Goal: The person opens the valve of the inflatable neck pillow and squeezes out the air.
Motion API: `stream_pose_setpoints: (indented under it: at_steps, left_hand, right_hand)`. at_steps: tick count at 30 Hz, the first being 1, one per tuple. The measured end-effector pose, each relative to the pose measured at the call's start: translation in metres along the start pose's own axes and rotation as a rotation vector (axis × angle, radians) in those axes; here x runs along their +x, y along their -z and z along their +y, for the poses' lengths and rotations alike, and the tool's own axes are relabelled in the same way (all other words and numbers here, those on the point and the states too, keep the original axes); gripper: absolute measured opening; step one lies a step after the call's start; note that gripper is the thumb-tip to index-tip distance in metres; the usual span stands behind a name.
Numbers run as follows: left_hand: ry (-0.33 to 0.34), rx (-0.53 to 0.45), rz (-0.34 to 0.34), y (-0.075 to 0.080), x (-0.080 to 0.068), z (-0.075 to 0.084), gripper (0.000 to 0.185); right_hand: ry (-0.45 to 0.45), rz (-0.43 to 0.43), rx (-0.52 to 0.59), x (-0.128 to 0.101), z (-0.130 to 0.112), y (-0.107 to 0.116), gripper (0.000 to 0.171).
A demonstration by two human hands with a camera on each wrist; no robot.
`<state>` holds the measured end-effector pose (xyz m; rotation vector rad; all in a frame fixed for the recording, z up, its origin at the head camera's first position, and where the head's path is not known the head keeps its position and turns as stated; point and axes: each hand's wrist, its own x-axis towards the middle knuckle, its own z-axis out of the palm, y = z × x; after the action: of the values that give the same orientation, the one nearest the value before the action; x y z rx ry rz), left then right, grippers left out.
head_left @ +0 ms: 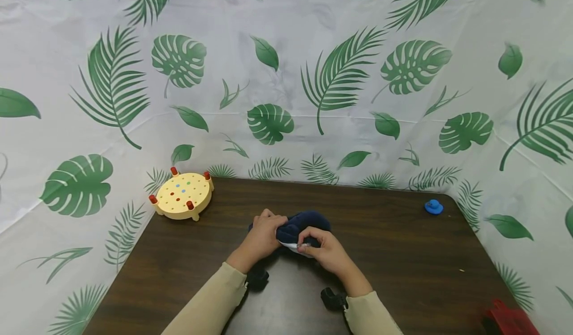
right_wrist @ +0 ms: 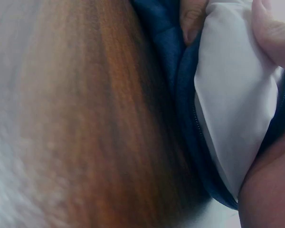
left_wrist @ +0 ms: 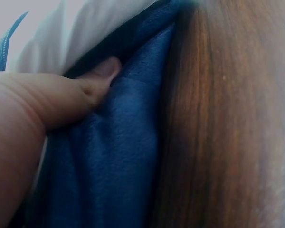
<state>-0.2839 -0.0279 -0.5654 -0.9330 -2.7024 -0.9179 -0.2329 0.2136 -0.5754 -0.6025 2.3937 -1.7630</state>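
A curved navy plush pillow (head_left: 309, 219) lies on the table in front of me, its zipped cover open along the near side. White inner fabric (right_wrist: 232, 90) shows through the gap, edged by a dark zipper (right_wrist: 197, 122) in the right wrist view. My left hand (head_left: 265, 231) grips the pillow's left part, its thumb pressing on the blue cover (left_wrist: 128, 142) in the left wrist view. On the opening's right side, my right hand (head_left: 329, 250) pinches the white fabric between thumb and curled finger. The fingers under the pillow are hidden.
A round yellow pegboard-like toy (head_left: 183, 193) with red-tipped legs stands at the table's back left. Toward the back right sits a small blue hat-shaped object (head_left: 433, 207). A red item (head_left: 510, 320) is partly visible at the front right corner. Leaf-print cloth (head_left: 268, 76) hangs behind the brown table (head_left: 394, 255).
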Motion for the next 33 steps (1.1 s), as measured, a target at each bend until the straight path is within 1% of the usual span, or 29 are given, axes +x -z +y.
stream_pose_setpoints:
  at_steps: [3,5,7,11,12,13,15,19,22,26,28,33]
  left_hand:
    - [0.005,0.007,0.000,0.000,0.000,0.001,0.015]
    - [0.013,0.019,-0.001,0.000,0.000,0.002,0.015]
    - [0.026,0.035,-0.002,0.000,0.000,0.003,0.017]
    - [0.056,0.068,-0.005,-0.001,0.001,0.004,0.026]
    - [0.059,0.076,-0.004,-0.002,0.001,0.004,0.029]
    - [0.062,0.082,-0.003,-0.002,0.001,0.004,0.032]
    - [0.064,0.088,-0.001,-0.004,0.002,0.004,0.038]
    - [0.058,0.092,-0.022,-0.005,0.002,0.004,0.047]
    - [0.045,0.068,-0.039,-0.005,0.001,0.004,0.049]
    - [0.030,0.002,-0.047,-0.005,0.000,0.004,0.044]
    - [0.031,-0.012,-0.050,-0.005,0.000,0.003,0.046]
    - [0.032,0.004,-0.039,-0.008,-0.001,0.001,0.054]
  right_hand:
    - [0.011,-0.005,0.006,0.000,0.001,0.001,0.008]
    - [0.035,0.008,0.001,0.000,0.002,0.001,0.008]
    - [0.100,0.038,-0.024,0.001,0.004,0.001,0.010]
    - [0.251,0.127,-0.064,0.005,0.007,0.001,0.016]
    - [0.276,0.150,-0.072,0.006,0.008,0.002,0.017]
    - [0.281,0.169,-0.071,0.006,0.008,0.002,0.019]
    - [0.266,0.197,-0.073,0.006,0.008,0.003,0.020]
    - [0.198,0.221,-0.087,0.004,0.008,0.005,0.018]
    - [0.160,0.213,-0.092,0.003,0.009,0.006,0.016]
    - [0.112,0.184,-0.096,0.002,0.012,0.007,0.015]
    - [0.102,0.171,-0.109,0.002,0.012,0.008,0.015]
    - [0.094,0.148,-0.127,0.002,0.011,0.009,0.016]
